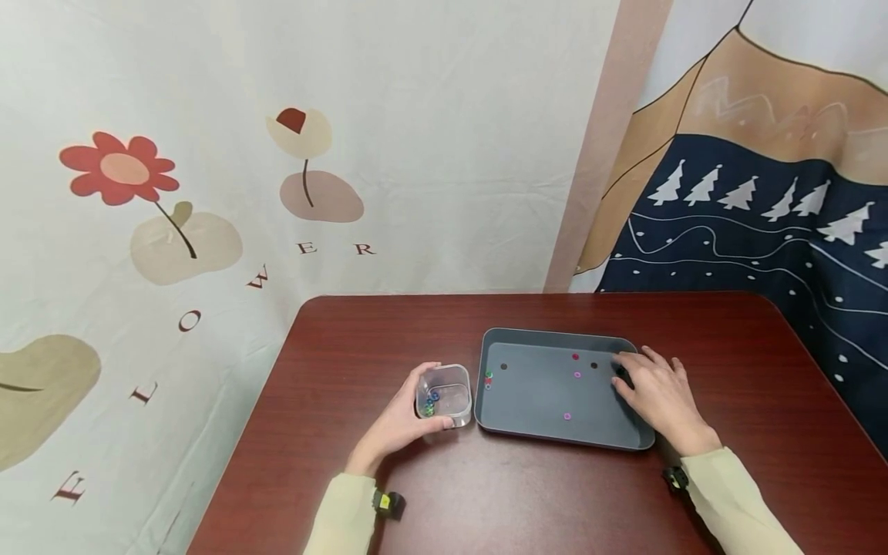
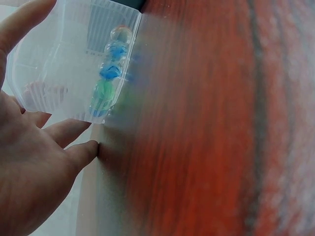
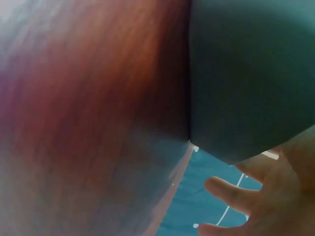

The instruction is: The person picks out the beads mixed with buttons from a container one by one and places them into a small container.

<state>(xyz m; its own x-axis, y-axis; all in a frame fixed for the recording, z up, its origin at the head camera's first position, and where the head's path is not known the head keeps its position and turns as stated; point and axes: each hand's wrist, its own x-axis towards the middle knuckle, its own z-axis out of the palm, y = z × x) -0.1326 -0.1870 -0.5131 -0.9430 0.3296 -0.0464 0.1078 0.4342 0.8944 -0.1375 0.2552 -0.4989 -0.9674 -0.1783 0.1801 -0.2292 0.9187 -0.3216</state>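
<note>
My left hand [image 1: 397, 422] grips a clear plastic container [image 1: 459, 416], thumb on its near side and fingers around the far side. Blue and green glass marbles [image 2: 110, 71] lie inside against one wall. Over the right side of a grey tray [image 1: 527, 408] is my right hand [image 1: 655, 389], thumb and index finger apart above the tray. A dark patch shows between them; whether it is an object or shadow I cannot tell. In the right wrist view the tray's wall [image 3: 246, 83] hides the thumb side, while other fingers [image 3: 234, 194] stay spread.
Several small pieces lie scattered in the tray, among them a red piece [image 1: 575, 357], a pink ring [image 1: 567, 416] and a dark disc [image 1: 503, 366]. A few more sit along its left wall. The brown table [image 1: 486, 493] meets a printed curtain [image 1: 444, 154] behind.
</note>
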